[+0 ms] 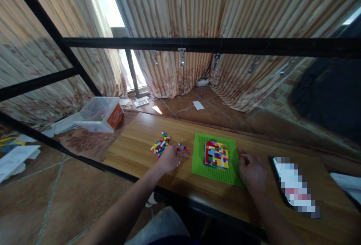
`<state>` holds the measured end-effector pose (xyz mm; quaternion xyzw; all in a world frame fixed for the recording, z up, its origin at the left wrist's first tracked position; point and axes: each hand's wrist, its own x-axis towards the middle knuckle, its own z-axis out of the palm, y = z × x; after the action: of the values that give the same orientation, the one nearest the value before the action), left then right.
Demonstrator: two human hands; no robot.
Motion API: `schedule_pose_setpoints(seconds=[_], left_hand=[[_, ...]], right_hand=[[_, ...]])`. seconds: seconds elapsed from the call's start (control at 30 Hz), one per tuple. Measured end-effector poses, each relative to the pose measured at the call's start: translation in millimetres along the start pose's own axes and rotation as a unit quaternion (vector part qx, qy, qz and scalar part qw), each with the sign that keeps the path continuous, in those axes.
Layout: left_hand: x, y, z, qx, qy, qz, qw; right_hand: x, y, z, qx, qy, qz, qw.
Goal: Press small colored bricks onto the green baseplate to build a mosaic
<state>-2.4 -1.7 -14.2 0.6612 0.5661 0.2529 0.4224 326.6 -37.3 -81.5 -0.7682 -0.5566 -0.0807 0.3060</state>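
My left hand (pixel 170 158) reaches over loose toy building bricks (pixel 160 145) on the wooden table, its bent fingers a little apart among the pieces on its right side. Whether a brick is between the fingertips is too small to tell. Right of it lies a green studded baseplate (pixel 198 155), turned slightly. On it sits a roughly square block of multicoloured bricks (pixel 216 155), with a red row along its left side. My right hand (pixel 253 171) rests at the baseplate's right edge with fingers curled in; what they hold, if anything, is hidden.
A phone (pixel 295 186) with a blurred screen lies right of my right hand on the table (pixel 135 139). A clear plastic box (pixel 98 115) with an orange label stands on the floor beyond the left end. A black metal bar (pixel 197 46) with hanging clips crosses ahead, before curtains.
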Motion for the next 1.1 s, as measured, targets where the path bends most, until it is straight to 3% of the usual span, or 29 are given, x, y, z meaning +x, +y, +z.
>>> schedule_pose_setpoints(seconds=[0.3, 0.53, 0.83, 1.1], left_hand=[[-3, 10, 1, -0.084, 0.027, -0.001, 0.996], [-2, 1, 6, -0.092, 0.05, 0.032, 0.994], [-1, -4, 10, -0.189, 0.019, 0.025, 0.982], [-3, 0, 8, -0.184, 0.029, 0.028, 0.982]], right_hand=[[-1, 2, 1, -0.002, -0.001, -0.004, 1.0], [-1, 4, 3, -0.003, 0.001, -0.008, 1.0], [-1, 2, 1, 0.0, -0.007, 0.008, 1.0], [0, 3, 2, -0.005, -0.003, 0.003, 1.0]])
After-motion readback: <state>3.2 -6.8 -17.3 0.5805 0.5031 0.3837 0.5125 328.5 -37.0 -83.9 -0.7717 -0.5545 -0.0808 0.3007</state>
